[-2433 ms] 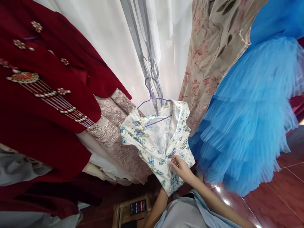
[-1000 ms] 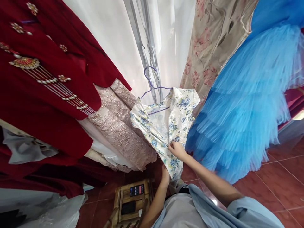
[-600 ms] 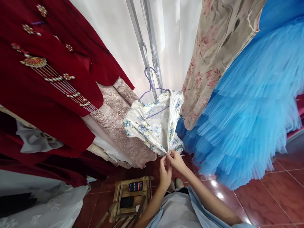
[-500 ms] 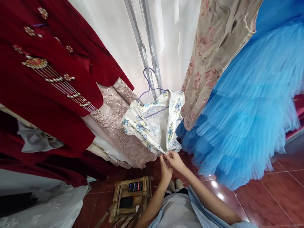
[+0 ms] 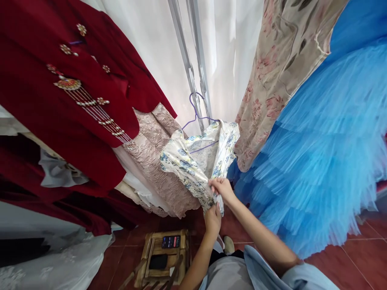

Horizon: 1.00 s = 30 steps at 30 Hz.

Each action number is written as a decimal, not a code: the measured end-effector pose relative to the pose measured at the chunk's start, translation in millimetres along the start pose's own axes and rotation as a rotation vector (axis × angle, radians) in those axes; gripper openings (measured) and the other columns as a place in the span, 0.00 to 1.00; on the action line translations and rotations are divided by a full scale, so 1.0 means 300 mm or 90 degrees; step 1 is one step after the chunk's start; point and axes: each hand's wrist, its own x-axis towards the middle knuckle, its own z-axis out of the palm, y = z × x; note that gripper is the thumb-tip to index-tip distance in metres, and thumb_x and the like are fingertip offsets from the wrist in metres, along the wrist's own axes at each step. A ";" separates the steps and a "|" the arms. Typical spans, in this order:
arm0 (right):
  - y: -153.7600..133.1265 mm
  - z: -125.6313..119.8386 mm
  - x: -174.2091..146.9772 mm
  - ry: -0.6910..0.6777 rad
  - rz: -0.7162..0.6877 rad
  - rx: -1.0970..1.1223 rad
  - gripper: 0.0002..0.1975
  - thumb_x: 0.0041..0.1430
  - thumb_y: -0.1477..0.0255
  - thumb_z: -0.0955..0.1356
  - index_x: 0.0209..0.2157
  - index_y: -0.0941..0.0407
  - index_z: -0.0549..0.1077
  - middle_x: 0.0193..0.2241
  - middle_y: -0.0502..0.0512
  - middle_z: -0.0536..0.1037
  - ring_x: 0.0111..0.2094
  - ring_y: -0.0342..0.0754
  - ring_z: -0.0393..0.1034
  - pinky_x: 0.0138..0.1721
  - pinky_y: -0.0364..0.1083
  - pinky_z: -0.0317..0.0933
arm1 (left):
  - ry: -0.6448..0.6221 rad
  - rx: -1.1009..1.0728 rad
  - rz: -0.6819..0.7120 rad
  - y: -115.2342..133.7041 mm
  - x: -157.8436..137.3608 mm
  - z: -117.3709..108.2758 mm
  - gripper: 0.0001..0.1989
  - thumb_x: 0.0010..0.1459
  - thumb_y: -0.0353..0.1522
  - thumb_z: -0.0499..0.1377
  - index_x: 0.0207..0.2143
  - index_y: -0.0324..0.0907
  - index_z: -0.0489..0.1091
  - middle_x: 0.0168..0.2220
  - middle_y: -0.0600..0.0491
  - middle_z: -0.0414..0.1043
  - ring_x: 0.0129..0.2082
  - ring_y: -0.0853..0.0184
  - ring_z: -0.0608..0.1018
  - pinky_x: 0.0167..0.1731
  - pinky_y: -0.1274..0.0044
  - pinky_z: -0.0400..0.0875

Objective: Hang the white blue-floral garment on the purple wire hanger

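Observation:
In front of me a white dress with blue and yellow flowers (image 5: 186,163) hangs on a purple hanger (image 5: 195,117). The hanger's hook is at a grey metal rail (image 5: 198,72). My right hand (image 5: 223,188) pinches the dress front at the bottom of its open neckline. Lower down, my left hand (image 5: 213,219) is closed on the cloth near the front opening. The fingertips of both hands are partly hidden in the fabric, and any fastener there is too small to make out.
Dark red garments (image 5: 99,92) and a pink brocade garment (image 5: 157,141) hang on the left. On the right hang a beige floral dress (image 5: 263,96) and a blue tiered tulle gown (image 5: 326,141). Below, a wooden chair (image 5: 145,249) holds a phone (image 5: 171,241) and a black item (image 5: 158,262).
My right hand has moved up along the dress front. The left hand is lower, so the two are now apart. The view has shifted slightly to the left.

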 end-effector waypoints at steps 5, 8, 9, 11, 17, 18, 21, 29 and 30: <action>-0.326 0.075 0.226 0.005 -0.141 0.068 0.15 0.49 0.63 0.72 0.18 0.57 0.71 0.12 0.47 0.69 0.12 0.36 0.50 0.15 0.40 0.45 | -0.048 0.100 -0.007 0.044 0.041 -0.033 0.23 0.70 0.39 0.48 0.29 0.40 0.77 0.29 0.40 0.79 0.31 0.57 0.80 0.32 0.74 0.61; -0.482 0.107 0.326 0.004 -0.172 0.094 0.13 0.51 0.65 0.73 0.21 0.59 0.73 0.14 0.48 0.71 0.13 0.35 0.51 0.15 0.39 0.46 | -0.082 0.123 -0.012 0.046 0.059 -0.041 0.23 0.70 0.38 0.48 0.30 0.40 0.77 0.32 0.40 0.80 0.32 0.57 0.80 0.31 0.74 0.60; -0.524 0.111 0.351 0.005 -0.175 0.097 0.13 0.52 0.66 0.72 0.21 0.60 0.73 0.14 0.48 0.71 0.14 0.35 0.51 0.15 0.39 0.47 | -0.096 0.126 -0.015 0.038 0.063 -0.038 0.23 0.70 0.38 0.48 0.30 0.41 0.77 0.32 0.40 0.80 0.32 0.57 0.80 0.31 0.74 0.61; -0.590 0.110 0.386 0.007 -0.179 0.100 0.12 0.53 0.67 0.72 0.22 0.60 0.74 0.15 0.47 0.70 0.14 0.35 0.51 0.15 0.38 0.46 | -0.124 0.129 -0.028 0.007 0.067 -0.027 0.23 0.70 0.39 0.48 0.29 0.41 0.77 0.31 0.40 0.79 0.33 0.56 0.81 0.32 0.74 0.62; -0.651 0.096 0.400 -0.011 -0.232 0.031 0.13 0.55 0.64 0.72 0.25 0.60 0.74 0.14 0.47 0.70 0.13 0.36 0.54 0.15 0.38 0.46 | -0.143 -0.074 0.025 -0.098 0.140 -0.076 0.19 0.68 0.40 0.50 0.37 0.41 0.78 0.37 0.43 0.80 0.40 0.56 0.81 0.42 0.72 0.71; -0.645 0.096 0.394 -0.017 -0.234 0.010 0.14 0.56 0.64 0.71 0.25 0.60 0.73 0.14 0.47 0.70 0.13 0.36 0.55 0.15 0.38 0.46 | -0.110 -0.135 0.065 -0.084 0.178 -0.122 0.18 0.68 0.40 0.51 0.41 0.41 0.78 0.40 0.44 0.80 0.43 0.58 0.81 0.44 0.71 0.71; -0.614 0.102 0.373 -0.027 -0.237 -0.039 0.14 0.58 0.62 0.70 0.26 0.58 0.72 0.13 0.46 0.70 0.12 0.38 0.56 0.15 0.38 0.47 | 0.088 -0.213 0.243 0.050 0.346 -0.333 0.15 0.69 0.38 0.52 0.45 0.41 0.76 0.43 0.44 0.78 0.45 0.60 0.79 0.47 0.70 0.73; -0.549 0.107 0.339 -0.021 -0.312 -0.133 0.15 0.61 0.58 0.69 0.29 0.55 0.69 0.15 0.45 0.72 0.15 0.40 0.59 0.19 0.40 0.53 | 0.176 0.027 0.636 0.527 0.801 -0.834 0.11 0.69 0.33 0.55 0.48 0.41 0.75 0.45 0.46 0.78 0.46 0.63 0.78 0.47 0.72 0.72; -0.548 0.105 0.341 -0.015 -0.318 -0.142 0.15 0.61 0.58 0.68 0.29 0.55 0.69 0.15 0.46 0.72 0.15 0.40 0.60 0.20 0.41 0.53 | 0.161 0.051 0.651 0.546 0.819 -0.846 0.10 0.69 0.33 0.55 0.44 0.41 0.75 0.41 0.47 0.78 0.43 0.63 0.78 0.46 0.73 0.72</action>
